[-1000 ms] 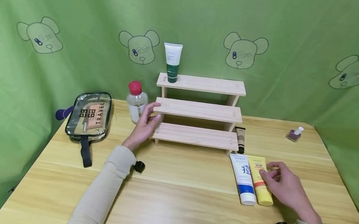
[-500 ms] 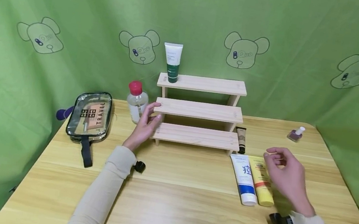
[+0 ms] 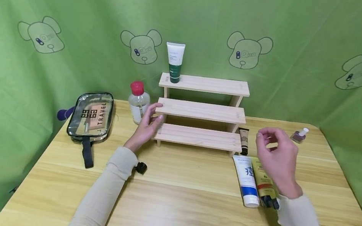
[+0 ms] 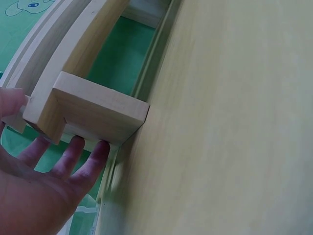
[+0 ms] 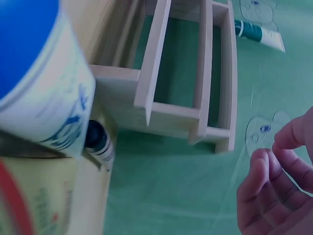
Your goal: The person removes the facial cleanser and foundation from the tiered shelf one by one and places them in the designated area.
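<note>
At the left end of the three-tier wooden shelf point(image 3: 202, 111), my left hand point(image 3: 144, 129) touches the side; in the left wrist view its fingers point(image 4: 90, 166) press the lowest tier's end panel. My right hand point(image 3: 278, 153) hovers over the right of the table, fingers loosely curled, thumb near the fingertips and nothing visible between them. Beneath it lie a yellow tube point(image 3: 263, 178), partly covered by the wrist and its camera, and a white-and-blue tube point(image 3: 246, 180). A small beige-and-black tube point(image 3: 243, 140) lies by the shelf's right end. A white-and-green tube point(image 3: 175, 64) stands on the top tier.
Left of the shelf stands a clear bottle point(image 3: 138, 104) with a red cap. A clear travel pouch point(image 3: 91, 116) with a black strap sits farther left. A purple nail polish bottle point(image 3: 299, 135) is at the back right. Green cloth point(image 3: 209, 9) hangs behind the table.
My right hand has left the yellow tube, rising and moving away toward the back and slightly left. My left hand stays at the shelf's end.
</note>
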Tool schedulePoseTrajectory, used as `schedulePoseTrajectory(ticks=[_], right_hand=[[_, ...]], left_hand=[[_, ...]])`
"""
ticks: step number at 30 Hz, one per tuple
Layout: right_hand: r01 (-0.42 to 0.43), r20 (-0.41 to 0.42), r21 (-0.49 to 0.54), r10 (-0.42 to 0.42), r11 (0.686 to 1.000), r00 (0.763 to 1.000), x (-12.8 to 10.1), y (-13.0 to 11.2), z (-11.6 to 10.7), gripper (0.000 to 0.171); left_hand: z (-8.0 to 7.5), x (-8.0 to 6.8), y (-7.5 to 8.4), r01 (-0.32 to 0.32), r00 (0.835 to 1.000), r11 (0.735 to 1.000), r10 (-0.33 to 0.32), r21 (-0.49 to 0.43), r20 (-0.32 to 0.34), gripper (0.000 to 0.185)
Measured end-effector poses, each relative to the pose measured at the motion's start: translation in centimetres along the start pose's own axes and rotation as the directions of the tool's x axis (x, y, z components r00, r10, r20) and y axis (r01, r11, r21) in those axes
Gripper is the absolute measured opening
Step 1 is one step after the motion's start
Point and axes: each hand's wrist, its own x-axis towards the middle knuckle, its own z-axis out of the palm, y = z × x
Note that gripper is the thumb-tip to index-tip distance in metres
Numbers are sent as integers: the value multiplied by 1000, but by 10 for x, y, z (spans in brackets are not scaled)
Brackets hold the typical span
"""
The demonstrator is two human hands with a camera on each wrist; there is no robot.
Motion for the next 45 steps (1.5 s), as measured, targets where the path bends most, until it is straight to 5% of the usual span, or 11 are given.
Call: schedulePoseTrajectory(ticks=[4,9,26,35,45], right_hand=[[125,-29,-2,-125,992,992,7,-7,11,10],[184,-37,-16,-185,983,982,14,-17,22,10],[182,-14,68,-182,981,983,46,-50,55,8],[142,31,119,-146,983,989,66,-73,79,32],[243,-52,167,-238,956,970,79,-83,104,26]], left_hand=[[1,1,0,-8,1000,1000,8,3,4,48],[2,1,0,-9,1000,1000,9,4,7,48],[2,0,-1,-14,1000,1000,14,2,-3,47],[1,-1,-1,-7,1000,1000,7,7,1,47],[1,0,-1,-3,1000,1000,3,12,1,47]])
